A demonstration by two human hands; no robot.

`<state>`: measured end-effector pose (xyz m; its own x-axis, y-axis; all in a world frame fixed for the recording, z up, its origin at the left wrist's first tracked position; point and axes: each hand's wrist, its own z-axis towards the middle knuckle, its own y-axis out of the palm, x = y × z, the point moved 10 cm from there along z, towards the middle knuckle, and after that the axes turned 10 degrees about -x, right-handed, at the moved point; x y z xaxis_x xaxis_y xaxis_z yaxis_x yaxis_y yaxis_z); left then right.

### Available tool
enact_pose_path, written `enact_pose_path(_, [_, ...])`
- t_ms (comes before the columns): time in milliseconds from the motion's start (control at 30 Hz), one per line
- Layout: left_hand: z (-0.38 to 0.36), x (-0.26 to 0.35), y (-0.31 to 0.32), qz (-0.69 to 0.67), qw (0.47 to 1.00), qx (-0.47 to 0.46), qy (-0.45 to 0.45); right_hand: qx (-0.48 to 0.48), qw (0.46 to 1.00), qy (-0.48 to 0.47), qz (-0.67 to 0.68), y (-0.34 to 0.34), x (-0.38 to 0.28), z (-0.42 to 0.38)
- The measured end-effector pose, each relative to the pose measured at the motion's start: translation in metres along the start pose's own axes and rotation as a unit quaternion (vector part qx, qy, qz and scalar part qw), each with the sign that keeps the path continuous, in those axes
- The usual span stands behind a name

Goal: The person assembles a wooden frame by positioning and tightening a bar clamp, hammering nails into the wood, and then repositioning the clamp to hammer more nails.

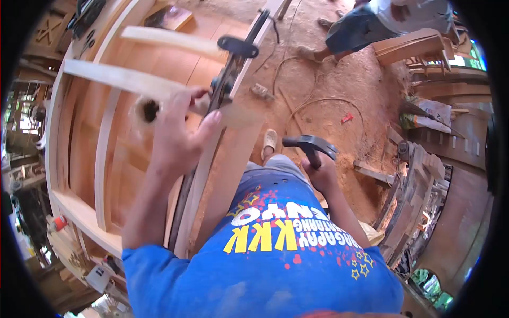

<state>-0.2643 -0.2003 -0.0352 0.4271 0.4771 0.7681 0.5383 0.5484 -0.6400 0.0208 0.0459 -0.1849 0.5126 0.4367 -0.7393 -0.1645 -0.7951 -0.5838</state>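
My right hand [322,179] is wrapped around the handle of a claw hammer [310,144], its dark head raised in front of my shirt. My left hand [180,127] reaches over the edge of a large wooden frame [101,159]. A long pale wooden strip [116,77] runs under its fingers, and the strip's blurred near end [241,114] shows past my thumb. Thumb and index finger are bent around the strip, close to a dark bar clamp [225,79] along the frame's edge. Another pale strip [164,40] lies farther up across the frame.
A person [366,29] stands at the upper right beside stacked boards [411,45]. A cable [339,100], a wood scrap [262,91] and a small red object [346,117] lie on the dusty floor. Timber and machinery [413,185] line the right side.
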Motion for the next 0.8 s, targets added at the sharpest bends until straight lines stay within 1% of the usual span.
enact_pose_path(33, [-0.012, -0.018, 0.009, -0.005, 1.000, -0.028, -0.012, -0.044, 0.996, 0.066, -0.027, 0.005, 0.001, -0.002])
enact_pose_path(67, [-0.006, -0.029, 0.011, -0.001, 1.000, -0.013, 0.015, 0.002, 1.000, -0.003, -0.007, 0.002, 0.010, 0.001])
enact_pose_path(100, [-0.004, -0.012, -0.001, 0.019, 0.999, 0.024, 0.022, -0.034, 0.998, 0.047, -0.012, 0.003, 0.015, 0.017])
enact_pose_path(133, [-0.004, -0.001, -0.007, -0.042, 0.998, 0.015, -0.043, -0.071, 0.993, 0.097, -0.020, 0.003, 0.018, 0.031])
enact_pose_path(167, [-0.008, 0.011, -0.012, -0.030, 0.998, 0.053, 0.003, -0.101, 0.985, 0.140, -0.026, 0.005, 0.023, 0.034])
enact_pose_path(200, [-0.013, 0.006, -0.012, -0.060, 0.996, 0.062, -0.006, -0.139, 0.973, 0.181, -0.031, 0.010, 0.033, 0.038])
enact_pose_path(267, [-0.020, -0.016, -0.020, -0.118, 0.988, 0.097, -0.024, -0.112, 0.984, 0.132, -0.048, 0.000, 0.029, 0.053])
enact_pose_path(300, [-0.024, -0.035, -0.025, -0.102, 0.987, 0.107, -0.062, -0.099, 0.988, 0.106, -0.055, -0.005, 0.026, 0.062])
enact_pose_path(367, [-0.032, -0.090, -0.039, -0.071, 0.980, 0.121, -0.138, -0.110, 0.983, 0.096, -0.111, -0.006, 0.032, 0.081])
enact_pose_path(433, [-0.039, -0.153, -0.030, 0.052, 0.978, 0.023, -0.203, -0.122, 0.976, 0.096, -0.152, -0.008, 0.042, 0.090])
enact_pose_path(467, [-0.046, -0.183, -0.022, 0.114, 0.965, -0.027, -0.233, -0.131, 0.972, 0.099, -0.169, -0.009, 0.046, 0.093])
enact_pose_path(533, [-0.056, -0.222, 0.000, 0.176, 0.962, -0.083, -0.193, -0.157, 0.960, 0.116, -0.202, -0.010, 0.054, 0.098])
enact_pose_path(567, [-0.052, -0.223, 0.005, 0.205, 0.957, -0.110, -0.173, -0.175, 0.951, 0.131, -0.218, -0.008, 0.061, 0.099])
enact_pose_path(600, [-0.050, -0.234, 0.007, 0.190, 0.954, -0.121, -0.199, -0.194, 0.942, 0.148, -0.233, -0.006, 0.070, 0.096])
enact_pose_path(667, [-0.044, -0.236, 0.015, 0.159, 0.944, -0.143, -0.250, -0.195, 0.938, 0.163, -0.234, -0.005, 0.088, 0.090])
enact_pose_path(800, [-0.022, -0.201, -0.003, 0.214, 0.931, -0.120, -0.270, -0.201, 0.928, 0.205, -0.238, 0.001, 0.143, 0.066])
